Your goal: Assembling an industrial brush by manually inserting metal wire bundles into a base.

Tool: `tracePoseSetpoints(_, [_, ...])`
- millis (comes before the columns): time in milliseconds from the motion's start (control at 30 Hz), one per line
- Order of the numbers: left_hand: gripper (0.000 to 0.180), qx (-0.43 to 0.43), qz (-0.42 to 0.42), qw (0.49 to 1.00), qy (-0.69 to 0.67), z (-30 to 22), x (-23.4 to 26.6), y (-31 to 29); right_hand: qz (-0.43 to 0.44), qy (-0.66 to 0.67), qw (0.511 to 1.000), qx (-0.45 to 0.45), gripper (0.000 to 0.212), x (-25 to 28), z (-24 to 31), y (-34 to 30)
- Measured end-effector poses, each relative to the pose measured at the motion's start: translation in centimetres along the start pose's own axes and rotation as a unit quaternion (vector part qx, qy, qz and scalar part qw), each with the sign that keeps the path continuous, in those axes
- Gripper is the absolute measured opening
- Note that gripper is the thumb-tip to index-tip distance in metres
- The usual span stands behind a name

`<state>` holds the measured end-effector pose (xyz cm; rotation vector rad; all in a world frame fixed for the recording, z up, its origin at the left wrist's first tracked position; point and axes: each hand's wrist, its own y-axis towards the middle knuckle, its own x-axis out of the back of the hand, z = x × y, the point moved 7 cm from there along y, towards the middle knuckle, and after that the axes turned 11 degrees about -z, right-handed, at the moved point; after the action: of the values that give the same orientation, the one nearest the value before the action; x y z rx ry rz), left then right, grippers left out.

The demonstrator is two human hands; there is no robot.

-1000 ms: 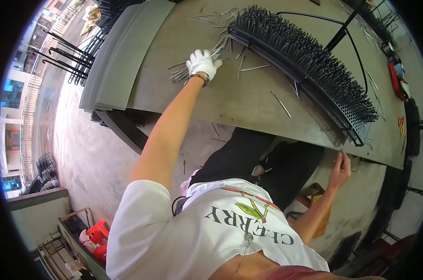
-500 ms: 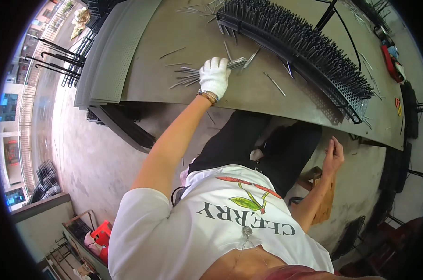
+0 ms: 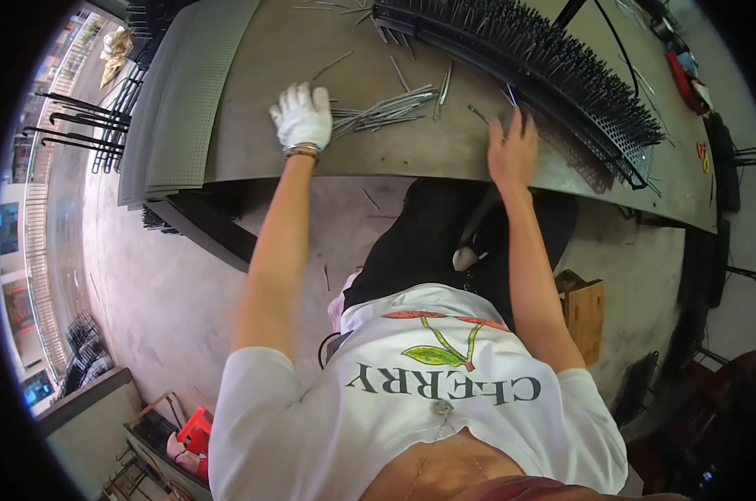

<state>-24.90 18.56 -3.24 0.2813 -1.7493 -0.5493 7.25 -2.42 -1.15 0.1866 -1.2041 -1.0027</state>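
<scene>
My left hand (image 3: pixel 302 118), in a white knit glove, lies flat on the metal tabletop (image 3: pixel 252 154) with its fingers apart. Right beside it, a loose bundle of thin grey metal rods (image 3: pixel 390 110) points away to the right; the rods' near ends meet the glove's edge. My bare right hand (image 3: pixel 512 154) reaches over the table's front edge, fingers stretched out and apart. Just beyond its fingertips are a single rod (image 3: pixel 478 113) and the long curved black rack (image 3: pixel 628 156), which is packed with upright dark rods. I see nothing held in either hand.
Grey perforated sheets (image 3: pixel 182 134) are stacked at the table's left end. More loose rods (image 3: pixel 323 7) lie at the far side. Scissors with red and yellow handles (image 3: pixel 703 156) rest at the right. A wooden stool (image 3: pixel 585 321) stands below the table, near my right arm.
My left hand has slid left off the rods, which now lie together in a bundle. My right hand has risen from beside my leg to the tabletop in front of the rack.
</scene>
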Motion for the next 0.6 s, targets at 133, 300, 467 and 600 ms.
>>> tracePoseSetpoints(133, [0.04,-0.005,-0.075,0.994,-0.081,-5.1,0.9,-0.7,-0.047,-0.072,0.996,0.033,0.057,-3.8,3.7,1.6])
tracePoseSetpoints(300, [0.033,0.001,-0.094,0.979,-0.183,-7.3,1.6,-1.0,-0.013,-0.01,0.997,0.078,0.056,-5.7,10.1,-1.1])
tracePoseSetpoints(467, [0.033,0.041,-0.102,0.969,-0.223,-7.7,1.4,-1.3,0.023,0.063,0.996,0.062,0.05,-8.2,16.2,-2.4])
tracePoseSetpoints(600, [0.038,0.153,-0.081,0.915,-0.364,-5.9,1.5,-1.0,0.047,0.218,0.974,0.038,0.041,-10.3,17.3,-1.5])
